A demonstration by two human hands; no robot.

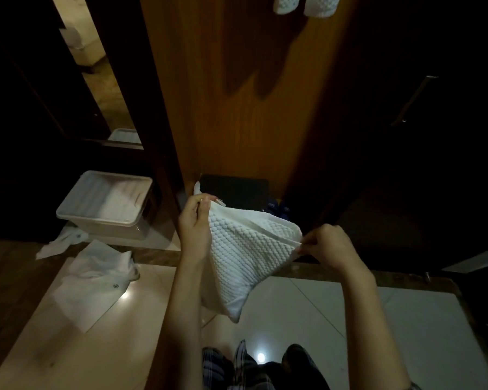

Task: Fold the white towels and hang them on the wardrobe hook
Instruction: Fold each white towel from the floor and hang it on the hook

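— Fingers (206,205) of the left hand (195,229): what are they doing?
— Curling with the thumb over the upper left corner of the white towel (245,257), pinching it.
— And the right hand (326,247)?
— Its fingertips are pinching the opposite corner, so the towel is hanging between both hands above the tiled floor (307,311), tapering to a point below.
— What is lying beyond?
— Two white towels (304,5) are hanging at the top of the wooden wardrobe door (243,108); a clear plastic bin (104,206) is sitting at left, near loose plastic bags (96,271).
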